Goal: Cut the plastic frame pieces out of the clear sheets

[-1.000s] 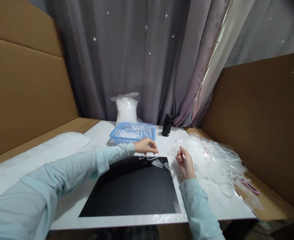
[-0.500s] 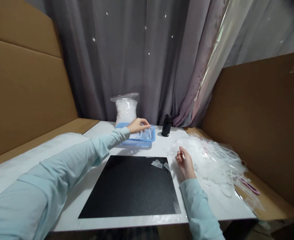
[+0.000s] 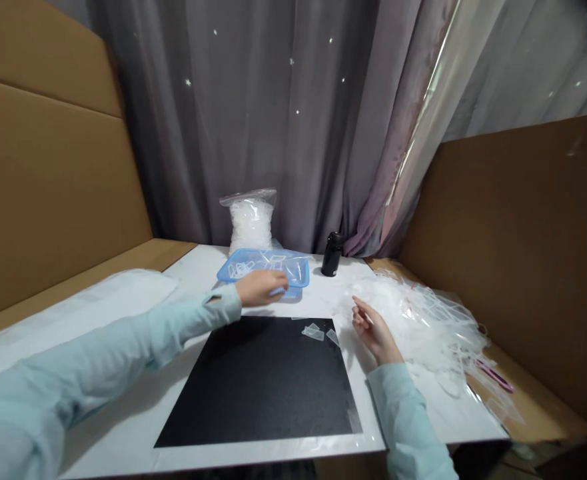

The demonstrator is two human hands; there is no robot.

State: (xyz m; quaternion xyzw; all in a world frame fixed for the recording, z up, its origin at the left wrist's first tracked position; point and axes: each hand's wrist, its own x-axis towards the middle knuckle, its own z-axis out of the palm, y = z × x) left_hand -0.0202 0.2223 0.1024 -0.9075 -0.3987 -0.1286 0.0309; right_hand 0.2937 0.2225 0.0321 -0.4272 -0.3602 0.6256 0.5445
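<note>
My left hand point(image 3: 263, 287) is at the front edge of the blue basket point(image 3: 222, 275), its fingers curled together; whether they hold anything is too small to tell. White and clear plastic pieces lie in the basket. My right hand point(image 3: 373, 328) hovers right of the black mat point(image 3: 268, 383), beside the pile of clear plastic point(image 3: 418, 320). Its fingers are loosely bent and apart, with nothing visible between them. A few small clear pieces point(image 3: 314, 332) rest on the mat's back right corner.
Behind the basket stands a zip bag of white pieces point(image 3: 251, 223). A black bottle point(image 3: 332, 255) is right of it. A pink-handled tool point(image 3: 496, 375) lies at the far right. Cardboard walls point(image 3: 48, 173) flank the table.
My left hand has come down and toward me, from over the basket to its front edge. My right hand has shifted slightly. The basket's near side looks tipped or moved a little.
</note>
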